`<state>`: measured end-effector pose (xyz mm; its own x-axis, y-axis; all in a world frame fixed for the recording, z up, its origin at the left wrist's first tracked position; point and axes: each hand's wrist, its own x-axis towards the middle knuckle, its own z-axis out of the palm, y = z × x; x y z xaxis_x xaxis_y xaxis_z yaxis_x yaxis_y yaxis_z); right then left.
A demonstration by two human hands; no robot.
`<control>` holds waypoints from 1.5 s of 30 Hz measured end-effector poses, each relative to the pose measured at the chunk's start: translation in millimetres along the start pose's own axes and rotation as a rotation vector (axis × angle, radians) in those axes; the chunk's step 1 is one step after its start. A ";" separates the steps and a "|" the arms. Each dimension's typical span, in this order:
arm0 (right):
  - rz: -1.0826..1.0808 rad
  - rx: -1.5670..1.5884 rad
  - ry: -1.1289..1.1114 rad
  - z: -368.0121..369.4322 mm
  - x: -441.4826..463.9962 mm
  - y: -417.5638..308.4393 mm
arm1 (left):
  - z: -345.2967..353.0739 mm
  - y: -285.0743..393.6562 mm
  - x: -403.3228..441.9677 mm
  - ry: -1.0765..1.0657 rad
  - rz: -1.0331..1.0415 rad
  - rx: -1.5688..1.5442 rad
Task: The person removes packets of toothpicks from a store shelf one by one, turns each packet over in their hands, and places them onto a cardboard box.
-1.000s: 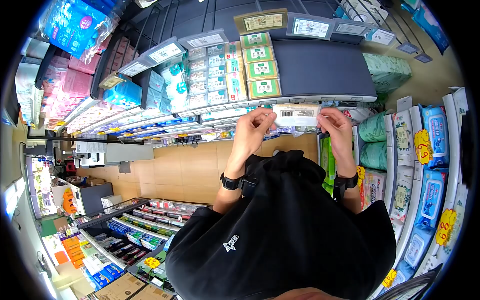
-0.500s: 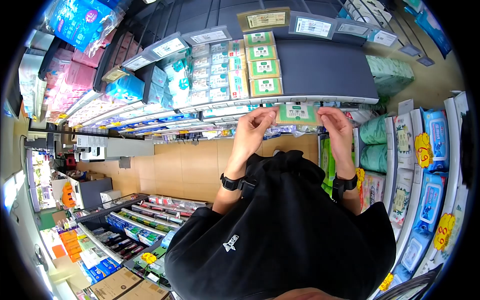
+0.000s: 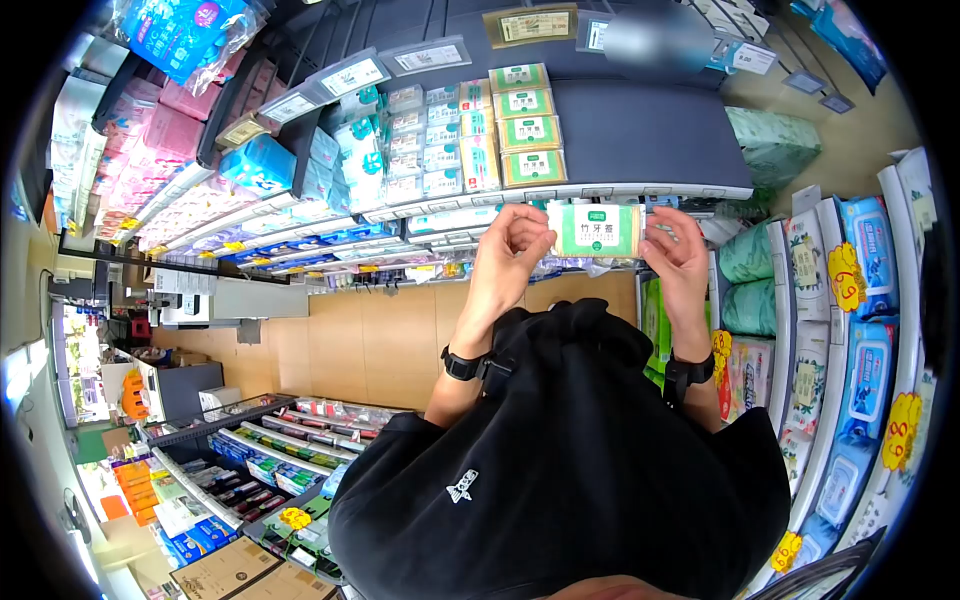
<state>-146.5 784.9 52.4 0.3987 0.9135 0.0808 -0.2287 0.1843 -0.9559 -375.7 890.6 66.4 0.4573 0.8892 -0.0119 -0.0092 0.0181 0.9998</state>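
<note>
A green and white pack of bamboo toothpicks (image 3: 598, 232) is held up in front of the shelf, its printed face turned toward me. My left hand (image 3: 512, 252) pinches its left edge with bent fingers. At the opposite edge, the thumb and fingers of my right hand (image 3: 677, 245) close on the pack. Just beyond, a column of matching toothpick packs (image 3: 530, 132) lies on the dark shelf (image 3: 645, 135). Left of that column are rows of small clear boxes (image 3: 440, 150), their contents too small to make out.
Price tags (image 3: 430, 55) hang above the shelf. On my right, a rack holds blue wipes packs (image 3: 866, 385) and green packages (image 3: 748, 305). Pink packages (image 3: 165, 140) fill the left shelves. Behind on the left stand a low display (image 3: 265, 460) and cardboard boxes (image 3: 230, 570).
The pack of toothpicks has tilted up, so its front label now faces me more fully. Both hands keep their grip at its two edges, with the fingers slightly shifted.
</note>
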 end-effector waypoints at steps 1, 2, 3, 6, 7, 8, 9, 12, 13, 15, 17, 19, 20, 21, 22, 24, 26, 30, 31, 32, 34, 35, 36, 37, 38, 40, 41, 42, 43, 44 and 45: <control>-0.018 0.024 -0.001 1.8 -3.5 -2.0 | -1.7 1.7 -2.8 -0.004 -0.012 0.010; -0.028 0.022 0.001 3.1 -7.2 -2.3 | -3.9 2.9 -6.6 -0.023 -0.031 0.027; -0.015 0.021 0.006 4.3 -11.5 -0.6 | -4.8 5.4 -10.4 -0.026 -0.023 0.024; 0.014 0.036 0.015 12.5 -25.9 -2.3 | -7.9 6.4 -26.0 0.001 -0.015 0.036; 0.026 0.057 0.022 15.6 -30.9 -3.9 | -10.1 5.6 -32.0 0.004 -0.012 0.030; 0.023 0.051 0.017 16.6 -37.3 -5.3 | -12.3 6.5 -37.7 -0.012 -0.015 0.027; 0.024 0.037 0.014 17.1 -44.3 -6.3 | -14.6 8.0 -42.4 -0.025 -0.015 0.025; 0.027 0.022 0.019 21.1 -67.2 -7.0 | -18.1 5.2 -62.8 -0.035 0.001 0.018; 0.025 0.020 0.039 21.5 -77.1 -7.2 | -18.6 5.4 -71.4 -0.034 0.001 0.014; 0.032 0.032 0.057 23.2 -97.4 -7.4 | -19.5 8.3 -88.4 -0.056 -0.030 0.034; 0.032 0.049 0.079 26.2 -119.4 -6.8 | -20.5 9.0 -108.0 -0.071 -0.039 0.026; 0.040 0.076 0.112 27.9 -143.2 -5.1 | -20.9 10.1 -127.9 -0.093 -0.041 0.017; 0.026 0.090 0.108 26.0 -154.8 -0.5 | -21.2 10.3 -137.8 -0.101 -0.051 0.023; 0.015 0.086 0.118 25.9 -166.9 -0.3 | -20.6 9.5 -147.6 -0.110 -0.060 0.028; 0.019 0.068 0.126 26.8 -178.9 -0.9 | -19.4 6.5 -156.6 -0.097 -0.036 0.029; 0.033 0.046 0.164 29.5 -205.4 -6.9 | -17.3 6.3 -173.1 -0.144 -0.057 0.025; 0.029 0.052 0.207 27.9 -233.0 -7.7 | -13.5 1.0 -190.1 -0.189 -0.090 -0.003; 0.015 0.079 0.326 22.2 -291.9 -11.6 | 1.5 -3.0 -216.1 -0.317 -0.116 0.052; 0.018 0.093 0.355 19.9 -305.5 -12.5 | 7.3 -4.2 -220.4 -0.355 -0.114 0.051; 0.016 0.069 0.392 17.4 -318.7 -13.5 | 13.0 -5.5 -225.3 -0.391 -0.129 0.060; 0.011 0.050 0.457 15.1 -343.6 -19.5 | 24.0 -4.8 -234.3 -0.467 -0.148 0.075; 0.015 0.033 0.485 13.7 -354.8 -22.1 | 30.6 -3.4 -238.2 -0.499 -0.159 0.073; -0.001 0.033 0.517 12.2 -366.4 -23.1 | 36.9 -2.4 -242.5 -0.532 -0.172 0.070; -0.012 0.032 0.554 11.6 -377.2 -25.9 | 43.9 -2.4 -245.8 -0.571 -0.172 0.073; -0.016 0.029 0.590 11.1 -387.8 -29.0 | 51.3 -3.2 -249.3 -0.597 -0.159 0.076; -0.029 0.013 0.667 10.5 -408.2 -31.5 | 64.4 -1.4 -256.2 -0.651 -0.148 0.084; -0.037 0.015 0.697 8.9 -418.6 -31.6 | 71.6 2.1 -260.0 -0.685 -0.147 0.083; -0.051 0.007 0.723 7.1 -429.1 -31.4 | 78.5 3.9 -263.3 -0.721 -0.146 0.081; -0.068 -0.003 0.750 4.8 -439.4 -32.1 | 86.9 2.7 -265.7 -0.755 -0.144 0.084; -0.072 0.000 0.786 4.6 -450.1 -32.8 | 95.0 -0.2 -268.5 -0.791 -0.128 0.105; -0.082 0.001 0.819 4.3 -460.6 -33.6 | 102.6 -2.8 -271.5 -0.828 -0.113 0.128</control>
<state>-326.3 359.5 48.6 0.9355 0.3437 -0.0817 -0.1714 0.2396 -0.9556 -408.6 602.3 68.5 0.9538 0.2624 -0.1462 0.1541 -0.0096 0.9880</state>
